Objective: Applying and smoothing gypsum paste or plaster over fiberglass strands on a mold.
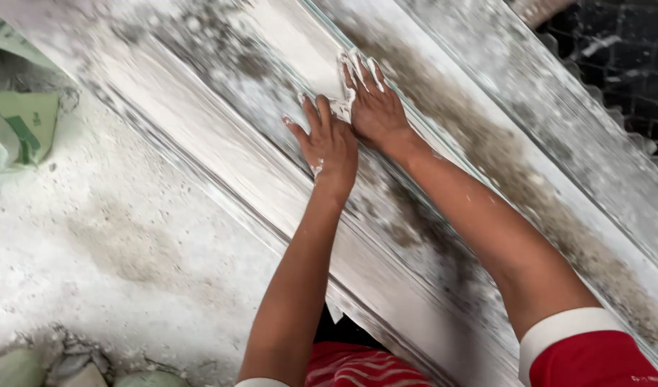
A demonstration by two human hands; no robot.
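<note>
1. Red sleeves with white cuffs (558,333) are seen closest to the lens, at the bottom edge, with both bare forearms stretched up and away.
2. Both hands are laid flat on a long white plaster moulding (221,154) that runs diagonally from upper left to lower right.
3. At the left hand (330,143), the fingers are spread wide and pressed palm-down onto the moulding's dusty, dark-speckled middle band; nothing is gripped.
4. At the right hand (375,107), just beside and slightly above the left, the fingers (357,68) are held close together, coated in wet white plaster (300,43), with the tips laid on the smooth wet strip.
5. The two hands are touching where thumb meets wrist.
6. Raised ridges are seen either side of the hands, running the whole length of the moulding; open room is left along the channel, up-left and down-right.
7. Left of the moulding's lower edge, a plaster-caked floor (106,236) lies wide open.
8. A pale green sack (20,132) is spotted at the far left edge, well apart from the hands.
9. A dark mesh (623,50) fills the top right corner beyond the moulding's far edge.
</note>
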